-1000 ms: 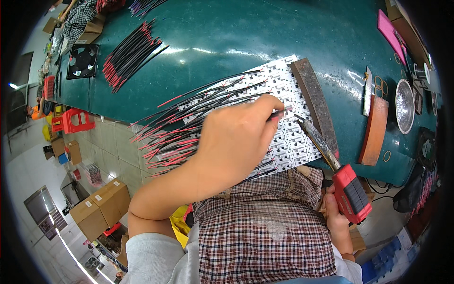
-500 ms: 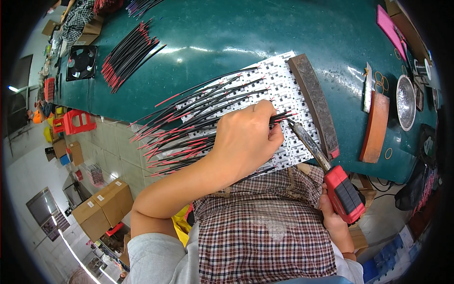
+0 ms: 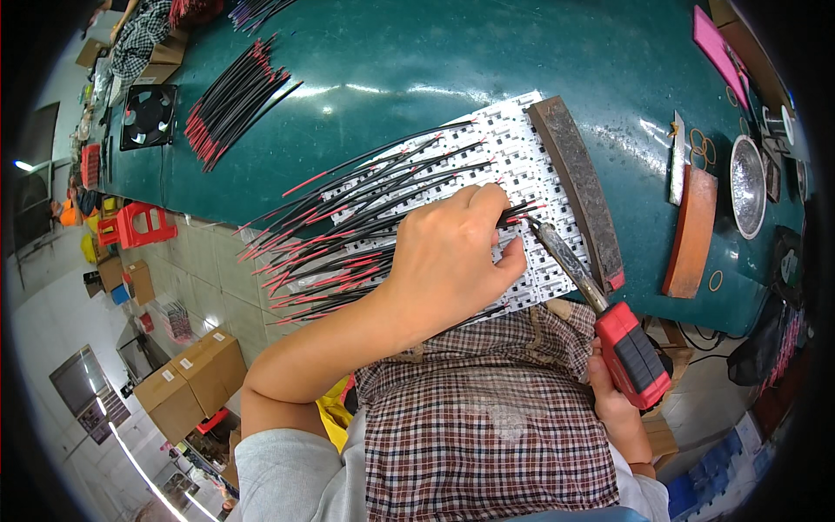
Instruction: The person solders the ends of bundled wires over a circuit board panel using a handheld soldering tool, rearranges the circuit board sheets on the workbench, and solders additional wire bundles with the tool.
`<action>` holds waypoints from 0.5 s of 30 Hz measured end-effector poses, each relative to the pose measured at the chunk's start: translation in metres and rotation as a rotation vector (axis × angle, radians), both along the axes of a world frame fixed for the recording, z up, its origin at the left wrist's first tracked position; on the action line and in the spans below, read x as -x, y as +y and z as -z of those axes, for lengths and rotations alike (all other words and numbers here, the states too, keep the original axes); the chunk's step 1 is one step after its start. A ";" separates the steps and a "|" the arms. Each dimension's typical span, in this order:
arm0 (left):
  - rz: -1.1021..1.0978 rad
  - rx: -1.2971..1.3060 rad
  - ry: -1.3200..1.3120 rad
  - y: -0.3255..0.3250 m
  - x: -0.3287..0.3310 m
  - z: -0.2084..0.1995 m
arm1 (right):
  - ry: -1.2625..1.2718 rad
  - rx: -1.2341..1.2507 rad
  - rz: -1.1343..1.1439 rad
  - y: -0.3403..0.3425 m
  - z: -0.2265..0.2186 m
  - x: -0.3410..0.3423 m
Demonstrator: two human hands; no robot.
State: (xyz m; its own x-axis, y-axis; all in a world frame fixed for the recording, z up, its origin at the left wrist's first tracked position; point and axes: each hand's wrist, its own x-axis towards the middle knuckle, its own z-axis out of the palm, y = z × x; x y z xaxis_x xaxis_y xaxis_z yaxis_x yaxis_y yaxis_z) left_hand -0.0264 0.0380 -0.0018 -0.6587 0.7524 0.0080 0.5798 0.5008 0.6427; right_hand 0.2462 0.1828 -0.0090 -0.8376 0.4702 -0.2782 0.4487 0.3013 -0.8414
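A white panel of small circuit boards (image 3: 515,139) lies at the table's near edge, with rows of small dark parts. Many thin black wires with red ends (image 3: 383,185) run from it leftward, past the table edge. Over the panel's middle, my left hand (image 3: 448,252) is closed in a pinch on black wires (image 3: 522,209), its thumb slightly apart from the fingertips. The pinch point itself is partly hidden. My right hand (image 3: 616,411) grips a soldering iron (image 3: 635,355) with a red and black handle. Its tip touches or nearly touches the panel beside the wire ends.
A dark metal bar (image 3: 576,191) lies on the panel's right edge. Farther right are an orange-brown block (image 3: 691,233), a knife-like blade (image 3: 677,161), a metal bowl (image 3: 747,187) and rubber bands. A wire bundle (image 3: 239,104) and a black fan (image 3: 149,116) sit at the left.
My left thumb has moved slightly away from the fingertips. The soldering iron has shifted very slightly left; the panel stays almost where it was.
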 end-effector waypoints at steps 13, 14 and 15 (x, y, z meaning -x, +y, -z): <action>-0.001 -0.016 0.055 -0.002 0.000 0.007 | 0.130 -0.086 -0.080 0.004 -0.006 0.023; -0.001 -0.016 0.055 -0.003 0.000 0.007 | 0.128 -0.065 -0.065 0.003 -0.005 0.022; -0.003 -0.021 0.056 -0.003 0.000 0.007 | 0.127 -0.065 -0.065 0.002 -0.005 0.021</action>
State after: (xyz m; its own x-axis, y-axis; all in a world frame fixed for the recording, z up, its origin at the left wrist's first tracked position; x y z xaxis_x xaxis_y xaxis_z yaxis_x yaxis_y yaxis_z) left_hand -0.0261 0.0352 -0.0091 -0.6589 0.7498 0.0610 0.6138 0.4890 0.6197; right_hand 0.2254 0.1852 -0.0042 -0.8935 0.4271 -0.1387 0.3172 0.3816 -0.8682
